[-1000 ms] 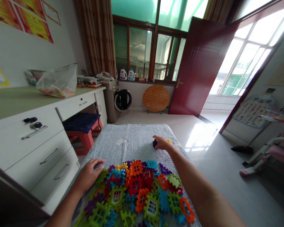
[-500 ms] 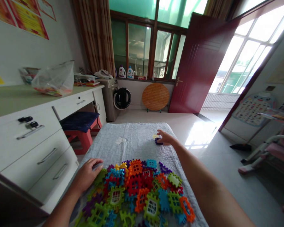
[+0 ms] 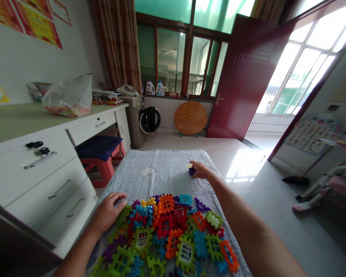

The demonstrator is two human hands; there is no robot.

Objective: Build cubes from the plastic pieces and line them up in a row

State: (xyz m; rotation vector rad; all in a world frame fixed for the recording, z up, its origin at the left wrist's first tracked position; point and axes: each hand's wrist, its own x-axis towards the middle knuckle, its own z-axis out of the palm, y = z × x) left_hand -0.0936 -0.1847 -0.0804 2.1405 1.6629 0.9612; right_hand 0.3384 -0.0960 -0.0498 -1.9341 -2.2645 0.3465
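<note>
Far out on the cloth-covered table (image 3: pixel 167 169), my right hand (image 3: pixel 201 170) has its fingers closed on a small purple plastic building block (image 3: pixel 192 171) with notched edges. The fingers partly hide that block. My left hand (image 3: pixel 111 209) rests at the left side of a heap of interlocking building blocks, fingers loosely spread and holding nothing. Among the heap are a red block (image 3: pixel 164 225), an orange window block (image 3: pixel 166 203), a green window block (image 3: pixel 186 253) and a blue block (image 3: pixel 201 244).
A white desk with drawers (image 3: pixel 46 154) stands along the left, a plastic bag (image 3: pixel 69 98) on top. Under it is a red stool (image 3: pixel 103 169). A washing machine (image 3: pixel 135 119), a round wooden tabletop (image 3: pixel 190 118) and a dark red door (image 3: pixel 239 77) are farther back.
The purple block, earlier flat under my right fingertips, now looks tilted in their grip, and the right hand has dipped slightly. My left hand stays beside the heap.
</note>
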